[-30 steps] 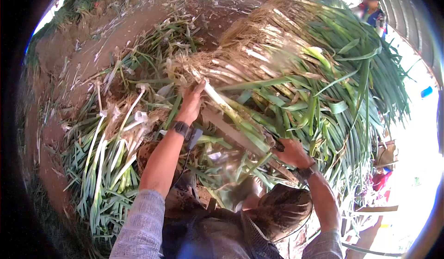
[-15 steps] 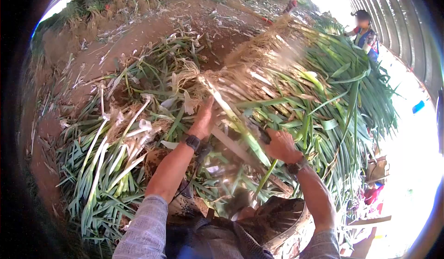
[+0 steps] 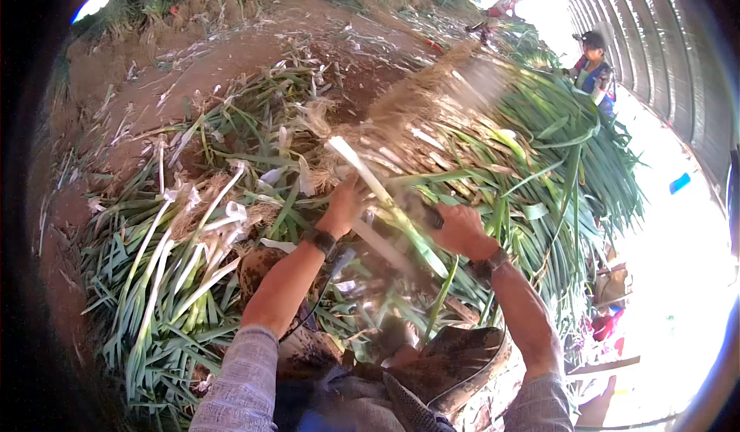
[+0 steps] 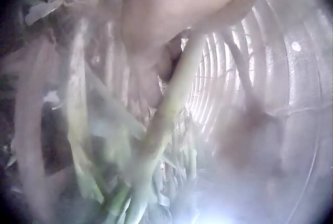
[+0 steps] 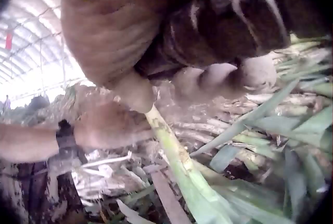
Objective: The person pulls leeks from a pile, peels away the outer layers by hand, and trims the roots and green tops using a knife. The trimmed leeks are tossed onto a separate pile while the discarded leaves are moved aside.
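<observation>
One pale leek (image 3: 399,215) slants across the middle of the head view, its bare white end up and its green part down to the right. My left hand (image 3: 343,207) holds it near the white end; the left wrist view shows the stalk (image 4: 174,91) under the hand (image 4: 182,10). My right hand (image 3: 461,231) grips a dark tool, whose handle (image 3: 433,216) shows beside the leek. In the right wrist view, fingers (image 5: 218,75) curl round the dark banded handle (image 5: 208,31), and the thumb meets the stalk (image 5: 179,156).
A big heap of rooted leeks (image 3: 570,127) lies at right. Stalks with white ends (image 3: 166,255) are piled at left. A flat strip (image 3: 381,245) lies below my hands. Two people (image 3: 592,70) are at the back right, near the ribbed wall (image 3: 655,39).
The head view has shifted. The leek's top end, rooted half a second ago, is now bare and white. Both hands stay near the stalk, the right one slightly closer to the left.
</observation>
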A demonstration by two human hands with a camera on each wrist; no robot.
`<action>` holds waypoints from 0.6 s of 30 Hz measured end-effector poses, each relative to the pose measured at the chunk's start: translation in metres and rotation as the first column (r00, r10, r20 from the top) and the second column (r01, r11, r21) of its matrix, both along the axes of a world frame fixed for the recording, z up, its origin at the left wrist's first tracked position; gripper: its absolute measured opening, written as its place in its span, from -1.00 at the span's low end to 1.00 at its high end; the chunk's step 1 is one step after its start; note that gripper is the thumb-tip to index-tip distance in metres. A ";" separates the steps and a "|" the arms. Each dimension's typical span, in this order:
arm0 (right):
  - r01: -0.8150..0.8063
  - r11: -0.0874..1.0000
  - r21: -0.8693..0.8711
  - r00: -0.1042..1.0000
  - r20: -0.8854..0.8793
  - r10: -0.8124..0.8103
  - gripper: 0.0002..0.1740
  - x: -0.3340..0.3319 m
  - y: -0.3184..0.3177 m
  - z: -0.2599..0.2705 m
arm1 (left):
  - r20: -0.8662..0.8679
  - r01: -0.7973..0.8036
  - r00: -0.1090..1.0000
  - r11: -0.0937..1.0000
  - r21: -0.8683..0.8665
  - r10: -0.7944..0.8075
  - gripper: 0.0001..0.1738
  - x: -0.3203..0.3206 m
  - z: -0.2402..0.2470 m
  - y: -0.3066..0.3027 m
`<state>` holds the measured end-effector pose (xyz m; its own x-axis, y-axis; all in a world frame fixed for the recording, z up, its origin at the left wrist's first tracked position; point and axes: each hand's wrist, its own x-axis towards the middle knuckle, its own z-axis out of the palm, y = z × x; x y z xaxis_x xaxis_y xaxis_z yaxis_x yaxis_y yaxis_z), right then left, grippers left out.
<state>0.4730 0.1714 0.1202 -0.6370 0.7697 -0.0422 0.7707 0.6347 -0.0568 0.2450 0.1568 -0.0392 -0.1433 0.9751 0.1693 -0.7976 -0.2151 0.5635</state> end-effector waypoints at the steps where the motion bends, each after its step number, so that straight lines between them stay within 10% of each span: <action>1: 0.083 0.996 -0.037 0.995 -0.054 -0.085 -0.51 0.002 0.000 0.000 | 0.007 0.008 1.000 1.000 0.000 -0.008 -0.55 0.002 0.001 0.001; 9: 0.186 0.973 -0.137 0.978 0.122 -0.170 -0.49 0.091 -0.017 -0.037 | -0.370 0.096 0.911 0.965 -0.244 -0.184 0.00 0.056 -0.018 -0.016; 15: 0.256 0.899 -0.356 0.965 0.146 -0.217 -0.49 0.153 -0.046 -0.073 | -0.269 -0.050 0.955 0.822 -0.567 -0.128 -0.07 0.076 -0.126 0.015; 18: 0.260 0.881 -0.394 0.957 -0.017 -0.290 -0.44 0.179 -0.045 -0.095 | -0.495 -0.392 0.855 0.821 -0.415 0.158 -0.57 0.070 -0.058 0.004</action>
<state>0.6523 0.1262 0.0254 -0.4145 0.8474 -0.3318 0.8954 0.3145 -0.3152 0.3151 0.1604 -0.0969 -0.4467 0.8711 -0.2041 -0.4052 0.0065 0.9142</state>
